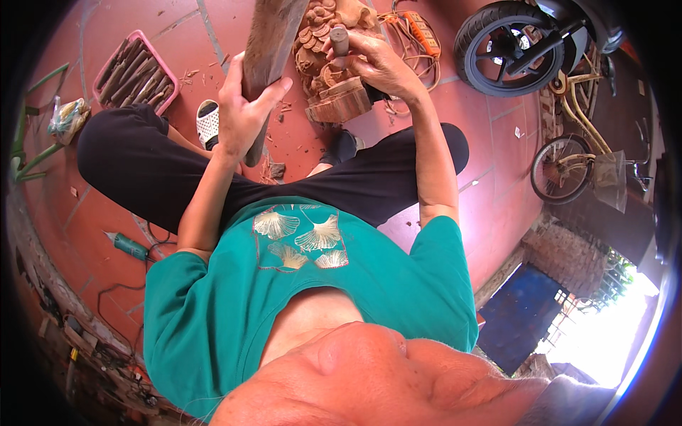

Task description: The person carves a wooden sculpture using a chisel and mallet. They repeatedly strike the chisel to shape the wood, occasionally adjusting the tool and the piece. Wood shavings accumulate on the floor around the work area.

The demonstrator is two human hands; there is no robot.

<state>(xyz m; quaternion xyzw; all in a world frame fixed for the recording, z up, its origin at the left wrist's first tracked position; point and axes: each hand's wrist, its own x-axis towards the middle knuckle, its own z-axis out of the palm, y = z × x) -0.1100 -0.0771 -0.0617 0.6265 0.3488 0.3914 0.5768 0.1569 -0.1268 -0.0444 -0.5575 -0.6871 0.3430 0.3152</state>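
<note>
My left hand [245, 106] is closed around a long, flat wooden mallet [273, 46]. Its broad end reaches past the top edge of the picture, and the narrow end points back toward my lap. My right hand [373, 67] grips a chisel [339, 41] by its round wooden handle, with the thumb and fingers wrapped about it; the blade is hidden. Just under the right hand stands a brown wood carving [337, 103] with rounded, coin-like relief and a thick base. The mallet and the chisel are apart.
A pink basket [172, 84] full of chisels or tool handles sits on the left. An orange power strip [422, 33] with tangled cords lies beyond the carving. A green power tool [128, 245] rests at lower left. Motorbike wheel [508, 48] and bicycle [568, 160] stand right. Wood chips litter the red tiles.
</note>
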